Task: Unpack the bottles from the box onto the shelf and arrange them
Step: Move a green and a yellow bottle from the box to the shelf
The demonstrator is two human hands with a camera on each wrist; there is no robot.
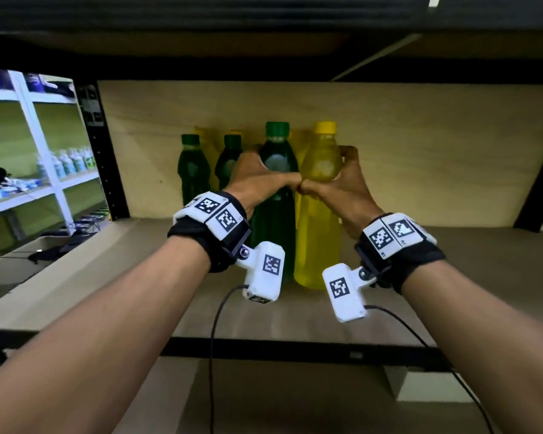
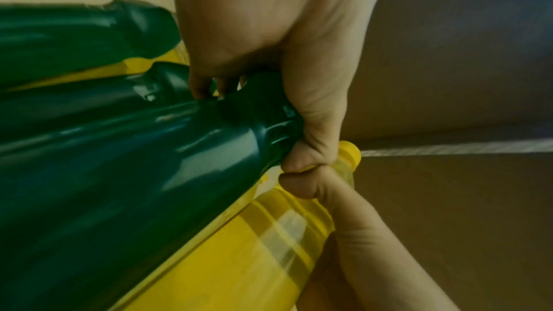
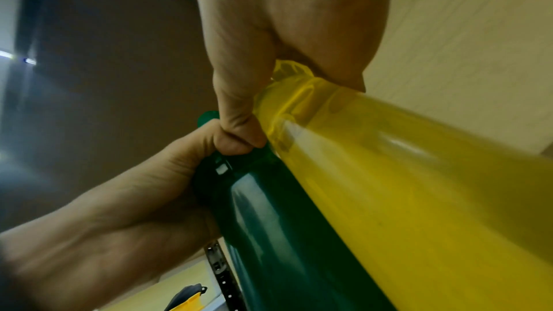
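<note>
Plywood shelf (image 1: 452, 255) | left hand (image 1: 257, 180) grips glossy green bottle (image 1: 275, 214) | right hand (image 1: 342, 189) grips translucent yellow bottle (image 1: 318, 233)

Black wristbands (image 1: 210, 242) (white coded tags, cabled)

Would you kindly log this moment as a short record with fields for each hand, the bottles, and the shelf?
left hand: grips the green bottle near its neck
right hand: grips the yellow bottle near its neck
held bottles: upright, side by side, touching; thumbs meet between them
back row: two smaller green bottles with yellow ones behind, against the back panel
shelf: wooden board, bottles standing on it
box: not in view
</note>
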